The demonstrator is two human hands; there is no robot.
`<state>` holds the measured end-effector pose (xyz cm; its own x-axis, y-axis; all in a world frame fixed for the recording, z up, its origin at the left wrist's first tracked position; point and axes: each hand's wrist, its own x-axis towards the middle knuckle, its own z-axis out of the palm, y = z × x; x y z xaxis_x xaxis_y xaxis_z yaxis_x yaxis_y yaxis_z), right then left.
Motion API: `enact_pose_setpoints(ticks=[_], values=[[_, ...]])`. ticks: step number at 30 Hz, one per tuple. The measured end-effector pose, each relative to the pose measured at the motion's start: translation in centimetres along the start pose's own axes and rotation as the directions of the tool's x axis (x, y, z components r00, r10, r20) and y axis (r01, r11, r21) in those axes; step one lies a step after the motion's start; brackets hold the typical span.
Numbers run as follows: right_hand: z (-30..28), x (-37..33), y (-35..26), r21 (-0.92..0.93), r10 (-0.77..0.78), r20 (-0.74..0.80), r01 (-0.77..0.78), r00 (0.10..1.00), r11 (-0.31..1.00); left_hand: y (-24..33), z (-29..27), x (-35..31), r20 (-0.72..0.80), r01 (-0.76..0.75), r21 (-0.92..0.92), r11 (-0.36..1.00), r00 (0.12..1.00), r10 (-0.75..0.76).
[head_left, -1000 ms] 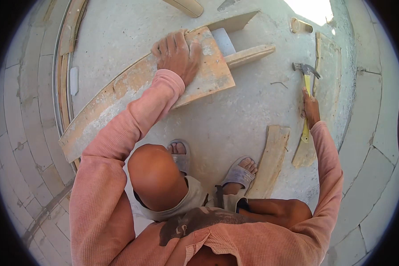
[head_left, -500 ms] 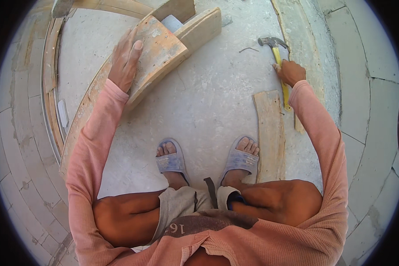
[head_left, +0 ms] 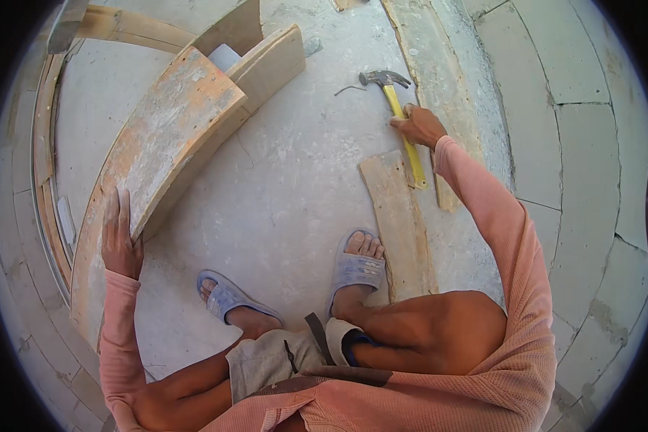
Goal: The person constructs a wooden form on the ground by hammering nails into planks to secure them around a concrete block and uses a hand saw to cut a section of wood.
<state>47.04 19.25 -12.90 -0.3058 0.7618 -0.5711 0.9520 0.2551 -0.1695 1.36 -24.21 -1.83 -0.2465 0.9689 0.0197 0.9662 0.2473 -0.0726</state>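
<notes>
My right hand [head_left: 419, 127] is closed around the yellow handle of a claw hammer [head_left: 396, 101], whose dark head points away from me just above the floor. My left hand [head_left: 121, 237] lies flat with its fingers stretched out on the near part of a long curved plywood board [head_left: 158, 129]. The board's face is smeared with dried plaster or cement. More plywood pieces [head_left: 270, 65] are joined at its far end, with a grey block [head_left: 225, 57] between them.
A loose wooden board [head_left: 398, 230] lies beside my right foot, and a long plank [head_left: 443, 79] runs along the right. A bent thin piece of metal [head_left: 349, 89] rests near the hammer head. Block walls [head_left: 583, 144] curve round both sides.
My left hand has slid nearer to me along the curved board. The view has shifted right, and my left foot has turned outward. My right hand still grips the hammer.
</notes>
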Motion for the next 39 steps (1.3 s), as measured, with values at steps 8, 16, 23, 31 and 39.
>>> enact_pose_setpoints(ticks=[8,16,23,31,39], values=[[0.4,-1.8,2.8,0.013,-0.196,-0.094,0.198,0.976,0.980,-2.8,-0.3,-0.4,0.025,0.043,-0.080,0.996,0.999,-0.041],[0.0,-2.2,3.4,-0.091,-0.303,-0.115,0.294,0.946,0.952,-5.2,-1.7,1.1,0.070,0.008,-0.081,0.997,0.998,-0.002],[-1.9,-1.5,-4.1,0.032,-0.507,-0.315,0.543,0.802,0.839,-0.6,-0.9,-0.8,-0.054,-0.092,-0.012,0.996,0.994,0.092],[-4.0,5.6,-16.1,0.246,-0.551,-0.331,0.633,0.766,0.734,-0.4,-0.4,-0.5,-0.087,-0.066,0.056,0.996,0.994,0.071],[-5.9,2.3,-20.4,0.554,-0.600,-0.354,0.678,0.717,0.483,-1.8,-3.6,-2.1,-0.160,0.009,0.011,1.000,0.987,-0.007]])
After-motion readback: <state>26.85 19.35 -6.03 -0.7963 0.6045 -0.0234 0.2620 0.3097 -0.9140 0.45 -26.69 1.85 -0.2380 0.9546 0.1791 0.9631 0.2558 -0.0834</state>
